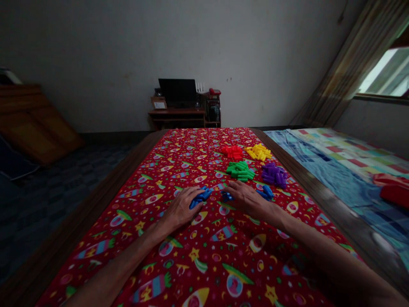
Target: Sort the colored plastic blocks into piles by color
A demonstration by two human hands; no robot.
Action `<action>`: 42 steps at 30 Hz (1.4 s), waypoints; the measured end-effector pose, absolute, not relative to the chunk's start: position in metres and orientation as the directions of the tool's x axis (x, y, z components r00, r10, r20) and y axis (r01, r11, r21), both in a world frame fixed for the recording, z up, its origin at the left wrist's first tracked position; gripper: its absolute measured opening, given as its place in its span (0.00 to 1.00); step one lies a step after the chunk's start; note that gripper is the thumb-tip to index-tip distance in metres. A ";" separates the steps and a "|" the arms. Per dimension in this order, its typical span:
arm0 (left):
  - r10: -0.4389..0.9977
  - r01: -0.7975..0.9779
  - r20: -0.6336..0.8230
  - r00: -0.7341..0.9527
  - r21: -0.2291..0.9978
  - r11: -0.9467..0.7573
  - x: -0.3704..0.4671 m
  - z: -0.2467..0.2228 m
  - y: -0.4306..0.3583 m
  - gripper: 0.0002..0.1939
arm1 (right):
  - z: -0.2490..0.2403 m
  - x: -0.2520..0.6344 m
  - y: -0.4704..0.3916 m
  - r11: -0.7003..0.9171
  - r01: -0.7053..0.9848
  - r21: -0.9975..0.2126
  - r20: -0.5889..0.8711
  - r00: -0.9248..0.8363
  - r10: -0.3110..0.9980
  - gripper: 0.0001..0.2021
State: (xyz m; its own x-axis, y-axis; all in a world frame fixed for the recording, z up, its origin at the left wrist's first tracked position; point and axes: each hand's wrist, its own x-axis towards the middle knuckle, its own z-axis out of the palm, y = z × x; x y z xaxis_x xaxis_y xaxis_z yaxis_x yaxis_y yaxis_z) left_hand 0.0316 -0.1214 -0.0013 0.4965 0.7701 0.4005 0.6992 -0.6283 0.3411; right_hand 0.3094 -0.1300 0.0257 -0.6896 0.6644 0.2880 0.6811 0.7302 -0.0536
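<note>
My left hand (185,207) rests on the red cloth with its fingers curled around a cluster of small blue plastic pieces (204,195), which show between thumb and fingers. To the right, my right hand (244,197) lies palm down, fingers bent over more blue pieces (227,196) that poke out at its left side. A few other blue pieces (267,192) lie just beyond the right wrist. Past my right hand sit a pile of green pieces (240,170) and a pile of purple pieces (275,175). The pieces under both palms are partly hidden.
Farther back are red pieces (232,152) and yellow pieces (258,151). A patterned red cloth (179,256) covers the long table, with its dark wooden edge (306,183) bare at the right. A bed (326,157) stands alongside; a monitor (178,92) is at the far wall.
</note>
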 end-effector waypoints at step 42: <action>0.976 0.342 0.180 0.126 0.915 -0.213 0.042 0.030 -0.129 0.23 | 0.077 0.387 -0.113 0.499 0.866 -0.044 0.070 -0.495 0.866 0.12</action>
